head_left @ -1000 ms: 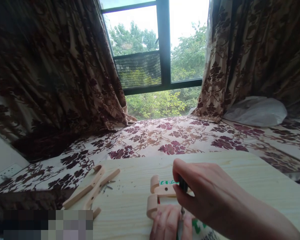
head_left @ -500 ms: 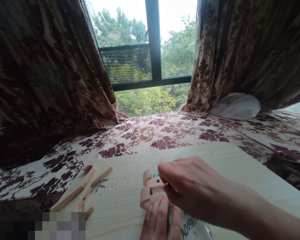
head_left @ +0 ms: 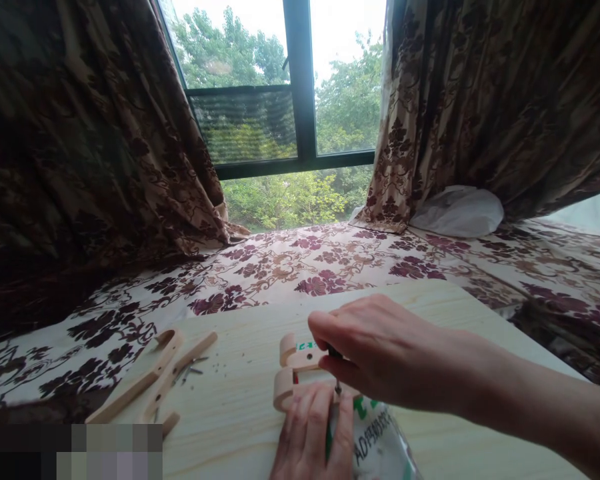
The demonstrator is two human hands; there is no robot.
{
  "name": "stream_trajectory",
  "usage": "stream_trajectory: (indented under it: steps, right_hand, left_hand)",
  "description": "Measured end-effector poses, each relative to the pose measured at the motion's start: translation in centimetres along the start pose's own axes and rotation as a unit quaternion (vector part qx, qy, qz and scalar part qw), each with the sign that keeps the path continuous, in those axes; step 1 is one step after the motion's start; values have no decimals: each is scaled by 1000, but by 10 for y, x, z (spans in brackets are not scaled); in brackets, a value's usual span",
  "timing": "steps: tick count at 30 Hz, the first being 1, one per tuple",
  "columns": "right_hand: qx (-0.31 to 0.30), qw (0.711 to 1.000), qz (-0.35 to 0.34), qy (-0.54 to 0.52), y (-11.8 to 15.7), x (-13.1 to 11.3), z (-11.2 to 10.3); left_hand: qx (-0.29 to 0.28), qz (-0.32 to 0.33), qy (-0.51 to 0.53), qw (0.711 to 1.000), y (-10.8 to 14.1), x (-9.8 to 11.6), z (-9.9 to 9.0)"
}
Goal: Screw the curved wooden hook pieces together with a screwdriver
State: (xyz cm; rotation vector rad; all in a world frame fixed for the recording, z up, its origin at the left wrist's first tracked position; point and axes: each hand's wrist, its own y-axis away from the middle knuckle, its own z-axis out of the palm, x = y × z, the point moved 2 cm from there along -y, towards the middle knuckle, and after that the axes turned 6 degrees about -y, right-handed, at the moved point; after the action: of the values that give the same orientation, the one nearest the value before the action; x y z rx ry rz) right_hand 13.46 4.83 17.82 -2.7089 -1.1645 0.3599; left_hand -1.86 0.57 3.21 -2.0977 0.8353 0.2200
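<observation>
My right hand is closed around a screwdriver with a dark handle. Its thin metal shaft points down, and the tip meets a screw or screw hole in the nearer wooden hook. My left hand lies over that hook from the near side, fingers stretched out and pressing on it, one apart from the others. Just beyond is a second wooden hook with a dark hole in it. Both pieces rest on a white plastic packet with green print and black lettering.
Two more wooden hooks lie on the pale wooden board at left, beside several loose screws and small dark bits. Floral cloth spreads behind the board, below a window. A white plastic bag sits at the back right.
My right hand and the screwdriver have shifted from near the farther hook's hole to the nearer hook, exposing the shaft. My left hand stays on the nearer hook. The view has turned slightly.
</observation>
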Motion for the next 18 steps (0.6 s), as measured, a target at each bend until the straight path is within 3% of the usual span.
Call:
stream_trajectory:
  steps: [5,11,18]
  right_hand:
    - [-64,996,-63,-2,-2,-5,-6]
    - [-53,982,-179,10,4,-8,-16]
    - [-127,985,-81,79,-10,-2,-25]
  left_hand:
    - [26,12,-10,1000,-12,-3,-11]
    - [-48,-11,11,999,-15,1,-19]
    - [-36,-19,51,998,-17,0,-21]
